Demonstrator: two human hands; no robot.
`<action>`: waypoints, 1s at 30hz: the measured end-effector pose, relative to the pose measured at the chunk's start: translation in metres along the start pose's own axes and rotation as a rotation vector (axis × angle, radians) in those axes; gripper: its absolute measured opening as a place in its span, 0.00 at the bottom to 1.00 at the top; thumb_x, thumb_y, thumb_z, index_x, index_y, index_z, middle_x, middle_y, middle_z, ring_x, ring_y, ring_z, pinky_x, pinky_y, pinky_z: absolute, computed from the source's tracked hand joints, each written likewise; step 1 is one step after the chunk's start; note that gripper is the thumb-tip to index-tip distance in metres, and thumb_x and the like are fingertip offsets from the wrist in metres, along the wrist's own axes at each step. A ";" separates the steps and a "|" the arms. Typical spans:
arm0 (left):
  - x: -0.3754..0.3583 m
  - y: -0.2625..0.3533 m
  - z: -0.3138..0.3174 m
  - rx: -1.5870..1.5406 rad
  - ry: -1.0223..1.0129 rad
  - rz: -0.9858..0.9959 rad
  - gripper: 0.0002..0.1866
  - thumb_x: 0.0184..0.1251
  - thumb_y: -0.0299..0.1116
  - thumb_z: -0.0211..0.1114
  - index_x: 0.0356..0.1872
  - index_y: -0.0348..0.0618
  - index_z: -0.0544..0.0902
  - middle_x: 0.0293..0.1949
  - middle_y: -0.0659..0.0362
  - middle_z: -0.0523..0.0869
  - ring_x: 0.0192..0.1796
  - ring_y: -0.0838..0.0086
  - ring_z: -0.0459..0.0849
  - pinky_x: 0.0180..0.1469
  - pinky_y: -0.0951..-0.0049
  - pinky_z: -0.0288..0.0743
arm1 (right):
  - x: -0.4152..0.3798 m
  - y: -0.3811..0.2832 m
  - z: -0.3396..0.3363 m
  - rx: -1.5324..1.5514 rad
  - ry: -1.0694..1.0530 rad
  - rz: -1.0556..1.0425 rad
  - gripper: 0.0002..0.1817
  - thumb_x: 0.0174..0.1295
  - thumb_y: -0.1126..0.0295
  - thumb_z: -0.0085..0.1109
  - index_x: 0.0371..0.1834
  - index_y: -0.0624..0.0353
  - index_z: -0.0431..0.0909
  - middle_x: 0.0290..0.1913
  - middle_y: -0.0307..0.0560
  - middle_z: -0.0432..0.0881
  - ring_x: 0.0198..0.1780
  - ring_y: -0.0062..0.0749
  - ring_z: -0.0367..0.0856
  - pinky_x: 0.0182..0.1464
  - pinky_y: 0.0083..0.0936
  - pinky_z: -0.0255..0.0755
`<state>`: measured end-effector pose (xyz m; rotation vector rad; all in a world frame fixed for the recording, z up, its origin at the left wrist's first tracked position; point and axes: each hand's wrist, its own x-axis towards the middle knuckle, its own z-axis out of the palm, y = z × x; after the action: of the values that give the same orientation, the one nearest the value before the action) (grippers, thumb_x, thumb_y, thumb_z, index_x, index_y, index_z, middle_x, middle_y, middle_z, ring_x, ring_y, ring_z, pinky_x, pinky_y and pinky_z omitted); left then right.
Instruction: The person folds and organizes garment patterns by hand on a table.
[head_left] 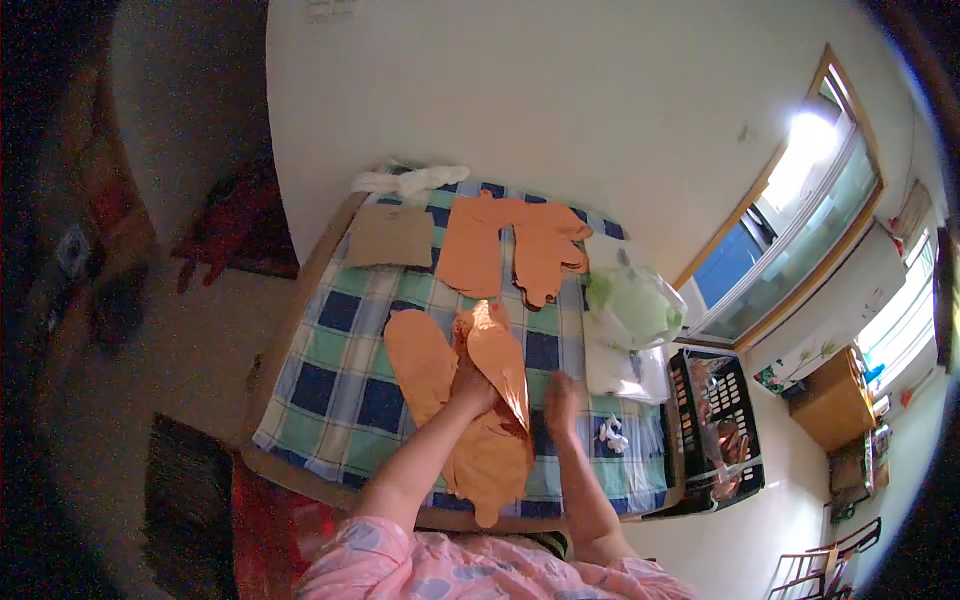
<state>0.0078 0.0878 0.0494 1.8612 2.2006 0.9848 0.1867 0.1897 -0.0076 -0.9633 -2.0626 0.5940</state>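
My left hand (472, 388) reaches in among flat orange cut-out pieces on the bed-like table. Its fingers are partly hidden behind a long rounded orange piece (497, 352), which they grip and which stands tilted, catching the light. Another rounded orange piece (420, 355) lies to its left. Below my left forearm, a stack of orange pieces (490, 462) with a tabbed end lies near the front edge. My right hand (562, 402) is held edge-on just right of the pieces, above the checked cloth, its fingers loosely stretched and nothing visible in them.
More orange cut-outs (475, 245) lie at the back beside a brown cardboard sheet (390, 237) and a white bundle (412, 181). To the right are a green-white plastic bag (635, 305), a small white crumpled item (612, 435) and a black crate (715, 430). A checked cloth (330, 385) covers the surface.
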 end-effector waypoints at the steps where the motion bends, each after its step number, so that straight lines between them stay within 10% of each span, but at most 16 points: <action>1: 0.006 -0.010 0.020 -0.033 0.088 0.030 0.26 0.71 0.45 0.44 0.67 0.49 0.64 0.68 0.56 0.65 0.71 0.64 0.57 0.72 0.54 0.43 | 0.000 0.002 0.003 -0.239 -0.080 -0.102 0.17 0.60 0.79 0.49 0.54 0.61 0.73 0.55 0.55 0.75 0.54 0.44 0.74 0.59 0.40 0.66; 6: 0.019 -0.059 0.091 -0.241 0.207 0.029 0.24 0.70 0.44 0.45 0.65 0.48 0.66 0.66 0.54 0.67 0.69 0.60 0.61 0.69 0.54 0.49 | -0.003 -0.066 0.000 -0.346 -0.399 -0.162 0.25 0.66 0.67 0.44 0.67 0.58 0.62 0.70 0.49 0.61 0.74 0.42 0.53 0.72 0.47 0.45; 16: 0.032 -0.119 0.162 -0.360 0.200 -0.059 0.22 0.69 0.41 0.47 0.62 0.45 0.68 0.61 0.48 0.72 0.64 0.54 0.69 0.63 0.56 0.61 | -0.009 -0.064 0.006 -0.443 -0.409 -0.258 0.26 0.68 0.64 0.42 0.69 0.58 0.59 0.71 0.48 0.60 0.73 0.39 0.54 0.72 0.45 0.45; 24: 0.035 -0.056 0.002 -0.076 0.639 -0.247 0.13 0.67 0.37 0.52 0.42 0.35 0.73 0.45 0.41 0.80 0.53 0.49 0.76 0.49 0.57 0.71 | -0.011 -0.048 0.013 -0.426 -0.356 -0.339 0.24 0.67 0.64 0.43 0.66 0.59 0.64 0.69 0.50 0.62 0.72 0.44 0.56 0.70 0.48 0.50; 26: -0.001 -0.002 -0.022 -0.024 0.196 -0.259 0.15 0.64 0.37 0.56 0.45 0.36 0.74 0.45 0.44 0.81 0.50 0.49 0.77 0.49 0.58 0.72 | -0.011 -0.053 0.010 -0.426 -0.375 -0.308 0.24 0.67 0.65 0.43 0.66 0.59 0.63 0.69 0.50 0.63 0.71 0.45 0.57 0.69 0.49 0.51; 30: -0.049 -0.003 0.038 0.256 0.046 0.002 0.24 0.65 0.41 0.55 0.59 0.41 0.71 0.61 0.47 0.72 0.64 0.53 0.68 0.64 0.53 0.60 | -0.009 -0.065 0.006 -0.460 -0.364 -0.304 0.24 0.67 0.66 0.43 0.66 0.59 0.64 0.68 0.50 0.64 0.71 0.46 0.58 0.68 0.49 0.52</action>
<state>0.0349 0.0584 0.0018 1.9588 2.4544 0.7846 0.1576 0.1426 0.0278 -0.8019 -2.6826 0.1360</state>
